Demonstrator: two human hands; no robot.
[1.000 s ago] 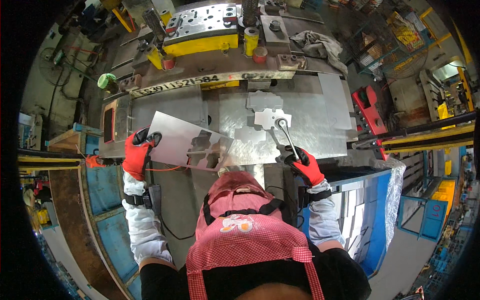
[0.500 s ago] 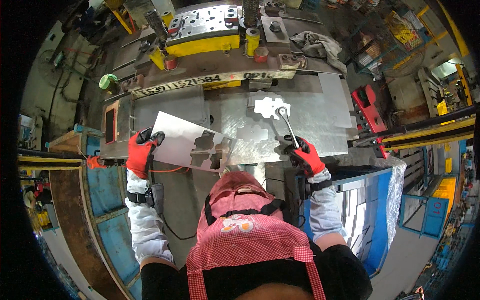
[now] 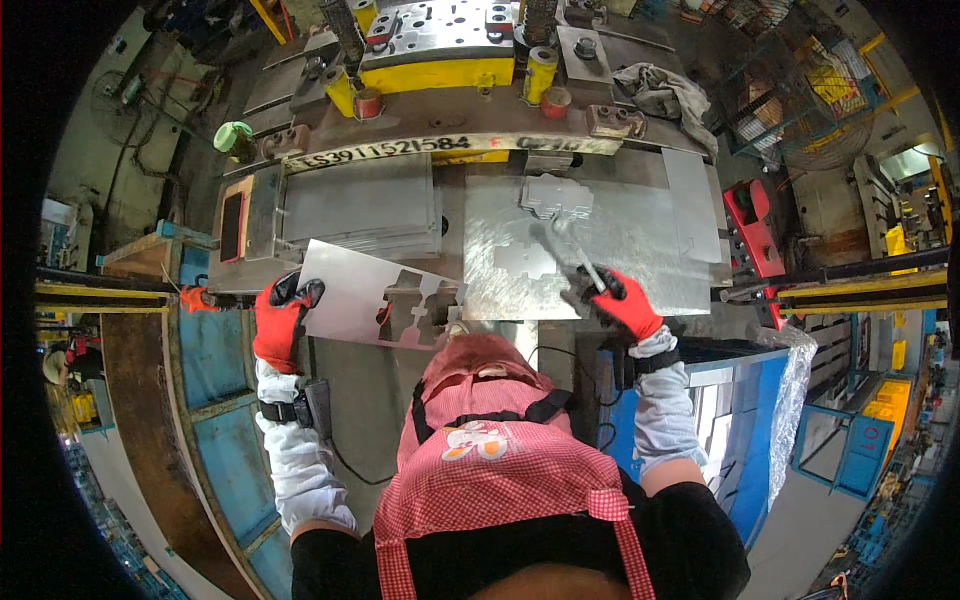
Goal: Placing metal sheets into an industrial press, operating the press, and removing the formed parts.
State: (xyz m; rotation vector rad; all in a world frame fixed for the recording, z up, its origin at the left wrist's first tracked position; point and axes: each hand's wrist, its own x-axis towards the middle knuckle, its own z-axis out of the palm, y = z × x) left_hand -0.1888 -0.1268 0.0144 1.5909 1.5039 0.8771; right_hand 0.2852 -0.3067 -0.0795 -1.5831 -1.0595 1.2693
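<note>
My left hand (image 3: pixel 284 318), in a red and black glove, grips the left edge of a flat metal sheet (image 3: pixel 350 292) with shaped holes cut near its right end. The sheet is tilted over the near table edge. In my right hand (image 3: pixel 624 304), gloved alike, is a wrench-like tool (image 3: pixel 590 266); its shaft points away from me and its far end is smeared by motion. Just beyond that end, several cut metal pieces (image 3: pixel 553 193) lie overlapping on the shiny metal plate (image 3: pixel 640 240). A toothed-edged metal piece (image 3: pixel 522 262) lies nearer me, left of the tool.
A stack of metal sheets (image 3: pixel 360 205) lies on the left, beside a dark red-edged panel (image 3: pixel 233 226). Beyond stands a press die (image 3: pixel 440 75) with yellow sides. A red control box (image 3: pixel 754 228) is at right, above a blue bin (image 3: pixel 752 430) holding flat pieces.
The tool's far end has come away from the bright cut piece, which now lies with the others. My right hand moved slightly right. The whole view has shifted a little; the left still grips the sheet.
</note>
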